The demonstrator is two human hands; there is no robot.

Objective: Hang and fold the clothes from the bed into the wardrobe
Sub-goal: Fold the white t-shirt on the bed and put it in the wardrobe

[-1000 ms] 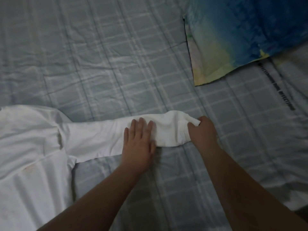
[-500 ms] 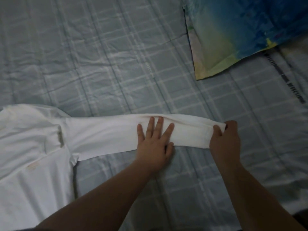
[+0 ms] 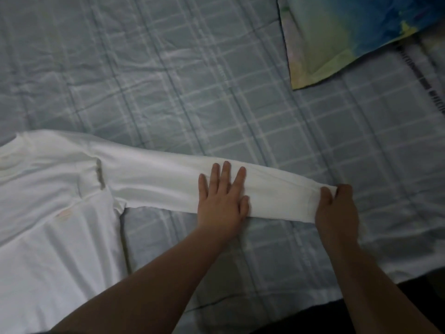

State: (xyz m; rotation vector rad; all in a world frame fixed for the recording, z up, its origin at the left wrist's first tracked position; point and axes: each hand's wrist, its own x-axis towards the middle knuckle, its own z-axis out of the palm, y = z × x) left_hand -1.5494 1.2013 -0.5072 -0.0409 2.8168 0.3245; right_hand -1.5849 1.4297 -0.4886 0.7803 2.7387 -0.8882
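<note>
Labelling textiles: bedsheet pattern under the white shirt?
Pale grey-blue bedsheet with a lighter plaid grid; clearest in the head view.

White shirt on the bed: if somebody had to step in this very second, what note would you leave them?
Left hand: flat, fingers straight, pressing the sleeve at its middle.
Right hand: pinches the sleeve's cuff end.
White shirt: lies on the checked bed sheet, body at the left, sleeve stretched rightward. A colourful pillow lies at the far right.
Done: sleeve laid out straight.
Left: fold the sleeve in, fold the shirt, carry it to the wardrobe, not in view.
</note>
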